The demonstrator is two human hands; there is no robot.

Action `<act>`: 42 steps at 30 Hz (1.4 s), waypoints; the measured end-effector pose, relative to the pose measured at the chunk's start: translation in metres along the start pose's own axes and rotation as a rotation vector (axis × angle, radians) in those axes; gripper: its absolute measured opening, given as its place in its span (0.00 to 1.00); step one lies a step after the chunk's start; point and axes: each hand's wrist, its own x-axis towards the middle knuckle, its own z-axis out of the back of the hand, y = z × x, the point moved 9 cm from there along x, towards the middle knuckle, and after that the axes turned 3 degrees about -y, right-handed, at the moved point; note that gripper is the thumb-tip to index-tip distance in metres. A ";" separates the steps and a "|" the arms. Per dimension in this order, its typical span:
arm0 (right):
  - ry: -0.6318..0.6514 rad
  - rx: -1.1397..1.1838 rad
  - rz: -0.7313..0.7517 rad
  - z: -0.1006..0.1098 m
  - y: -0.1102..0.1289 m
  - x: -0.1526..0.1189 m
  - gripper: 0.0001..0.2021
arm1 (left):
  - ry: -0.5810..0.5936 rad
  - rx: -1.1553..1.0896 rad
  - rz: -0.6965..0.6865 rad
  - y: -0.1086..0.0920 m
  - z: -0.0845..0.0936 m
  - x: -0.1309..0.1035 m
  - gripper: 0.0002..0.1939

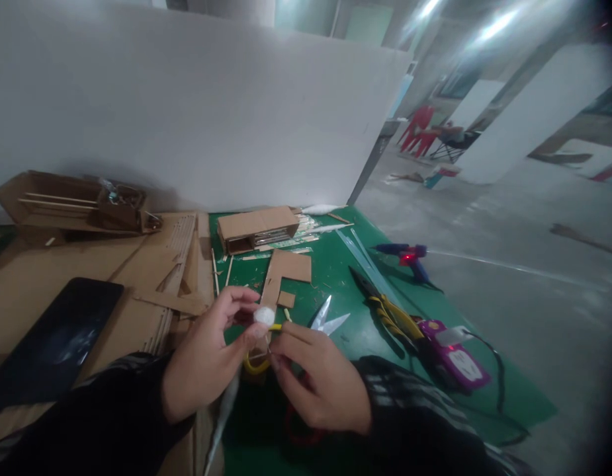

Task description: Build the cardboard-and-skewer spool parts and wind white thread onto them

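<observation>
My left hand (pixel 209 354) holds a white, fluffy-looking round piece (pixel 264 316) between thumb and fingers. A white twisted strand (pixel 223 416) hangs below that hand. Close beside it, my right hand (pixel 320 377) is closed in a pinch on something thin and pale, like a stick or strand, too small to make out. Scissors with open blades (pixel 329 317) lie on the green mat behind my right hand, which hides their middle. A yellow loop (pixel 256 365) shows between my hands. Beyond them lie an L-shaped cardboard piece (pixel 280 268) and a small cardboard square (pixel 286 299).
Yellow-black pliers (pixel 385 311), a blue glue gun (pixel 407 254) and a purple power strip (pixel 457 357) with a cable lie on the right. A cardboard box (pixel 259 228) stands at the back. On the left are a black tablet-like slab (pixel 57 337) and a cardboard structure (pixel 77 205).
</observation>
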 end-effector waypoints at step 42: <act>-0.006 -0.014 -0.099 0.004 -0.021 0.012 0.08 | 0.091 0.271 -0.154 -0.026 0.003 -0.007 0.16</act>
